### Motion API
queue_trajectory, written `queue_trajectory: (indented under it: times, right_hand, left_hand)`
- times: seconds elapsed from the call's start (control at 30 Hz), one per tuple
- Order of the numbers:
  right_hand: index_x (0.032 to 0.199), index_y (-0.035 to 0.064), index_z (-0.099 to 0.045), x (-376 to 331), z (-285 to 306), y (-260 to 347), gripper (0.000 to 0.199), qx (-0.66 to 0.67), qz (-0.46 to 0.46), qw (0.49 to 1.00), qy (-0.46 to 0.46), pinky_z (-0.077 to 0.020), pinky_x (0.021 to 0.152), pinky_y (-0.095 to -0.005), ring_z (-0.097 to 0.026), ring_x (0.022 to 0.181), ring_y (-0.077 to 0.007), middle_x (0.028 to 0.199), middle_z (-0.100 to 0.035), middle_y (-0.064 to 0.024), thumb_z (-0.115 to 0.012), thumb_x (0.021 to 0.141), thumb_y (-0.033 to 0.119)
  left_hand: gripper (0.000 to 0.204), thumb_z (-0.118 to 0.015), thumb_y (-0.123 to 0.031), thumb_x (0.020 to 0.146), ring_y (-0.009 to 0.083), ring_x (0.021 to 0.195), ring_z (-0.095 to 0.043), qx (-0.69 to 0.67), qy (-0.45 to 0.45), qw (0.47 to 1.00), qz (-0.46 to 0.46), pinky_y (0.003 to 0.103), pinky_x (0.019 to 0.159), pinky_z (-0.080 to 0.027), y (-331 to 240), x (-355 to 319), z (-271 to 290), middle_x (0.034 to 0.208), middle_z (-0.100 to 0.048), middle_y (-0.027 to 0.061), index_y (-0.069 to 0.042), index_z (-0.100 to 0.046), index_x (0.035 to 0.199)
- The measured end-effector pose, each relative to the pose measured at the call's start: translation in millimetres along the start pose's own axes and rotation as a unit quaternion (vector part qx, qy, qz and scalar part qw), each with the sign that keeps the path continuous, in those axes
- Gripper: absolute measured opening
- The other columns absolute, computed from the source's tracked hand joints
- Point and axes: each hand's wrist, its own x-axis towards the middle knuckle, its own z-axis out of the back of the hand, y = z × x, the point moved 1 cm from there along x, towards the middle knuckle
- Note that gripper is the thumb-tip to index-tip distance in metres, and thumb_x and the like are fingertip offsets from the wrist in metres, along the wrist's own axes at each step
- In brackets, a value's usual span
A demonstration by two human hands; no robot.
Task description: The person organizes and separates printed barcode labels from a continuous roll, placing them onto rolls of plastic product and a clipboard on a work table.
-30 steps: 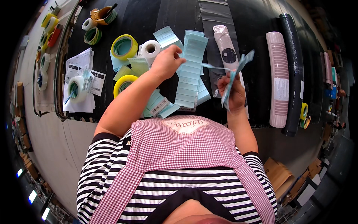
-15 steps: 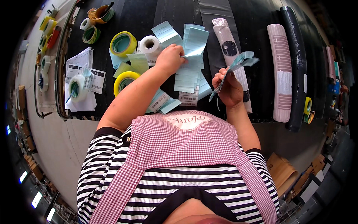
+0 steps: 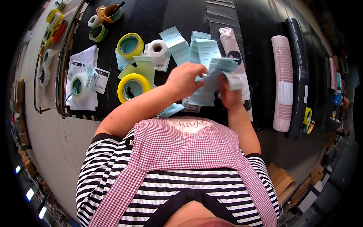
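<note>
Both of my hands are raised over the near part of the black table, with strips of light blue labels between them. My left hand [image 3: 185,79] has its fingertips closed at the edge of a hanging label strip [image 3: 207,89]. My right hand [image 3: 230,94] grips a bunch of folded light blue labels [image 3: 227,65], smeared by motion, that curls over its fingers. Behind the hands more blue labels [image 3: 206,49] lie in folds. Barcode labels [image 3: 191,106] show partly beneath the strip.
Left of my hands lie yellow tape rolls [image 3: 130,44], a white roll [image 3: 157,48] and papers [image 3: 81,102] under another tape roll. To the right are a wrapped pink roll [image 3: 231,41], a striped pink roll [image 3: 283,83] and a black roll [image 3: 298,75]. A metal rail [image 3: 60,68] edges the left.
My right hand has moved left with its labels, toward my left hand. My left hand has come nearer and slightly right, and the strip under it has shifted right and lifted.
</note>
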Motion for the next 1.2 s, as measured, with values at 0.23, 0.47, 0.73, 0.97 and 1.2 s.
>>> queue_trajectory:
  times: [0.23,0.47,0.73,0.97,1.2]
  right_hand:
    - [0.121,0.0078,-0.060,-11,19,37,0.031,0.093,-0.060,0.991,-0.081,-0.0482,0.094,-0.0320,-0.063,0.104,-0.0171,0.113,-0.066,-0.0038,-0.064,0.091,0.002]
    - [0.121,0.0053,-0.059,-32,37,58,0.029,0.051,-0.069,0.995,-0.046,-0.0458,0.095,-0.0309,-0.061,0.104,-0.0162,0.110,-0.065,-0.0036,-0.059,0.092,0.005]
    - [0.097,0.0058,-0.066,-43,40,63,0.014,0.039,-0.142,0.989,0.014,-0.0583,0.070,-0.0294,-0.070,0.076,-0.0171,0.088,-0.071,-0.0069,-0.054,0.097,0.013]
    - [0.102,0.0009,-0.069,-50,50,79,0.015,0.008,-0.140,0.990,0.004,-0.0593,0.070,-0.0296,-0.071,0.079,-0.0167,0.093,-0.073,-0.0095,-0.060,0.093,0.009]
    - [0.093,0.0072,-0.062,-63,83,95,0.012,-0.048,-0.157,0.986,-0.038,-0.0509,0.065,-0.0228,-0.065,0.074,-0.0103,0.085,-0.068,-0.0045,-0.056,0.097,0.017]
  left_hand:
    - [0.028,-0.052,-0.028,0.104,0.0153,0.093,-0.064,-0.363,0.075,0.881,0.294,0.031,0.085,-0.052,39,7,-7,0.103,-0.070,0.0079,-0.003,-0.062,0.111]
    - [0.060,-0.042,-0.053,0.102,0.0271,0.115,-0.063,-0.654,0.159,0.646,0.361,0.041,0.100,-0.051,27,36,-11,0.120,-0.066,0.0164,-0.001,-0.056,0.128]
    - [0.046,-0.056,-0.029,0.100,0.0273,0.124,-0.056,-0.738,0.007,0.614,0.280,0.045,0.110,-0.039,26,64,-13,0.133,-0.061,0.0102,-0.003,-0.051,0.137]
    - [0.032,-0.057,-0.015,0.097,0.0291,0.116,-0.061,-0.754,-0.074,0.594,0.271,0.046,0.106,-0.044,62,67,2,0.123,-0.065,0.0127,-0.003,-0.058,0.127]
    - [0.035,-0.057,-0.003,0.094,0.0316,0.114,-0.060,-0.762,-0.187,0.562,0.263,0.050,0.107,-0.044,87,68,5,0.122,-0.061,0.0125,-0.004,-0.052,0.128]
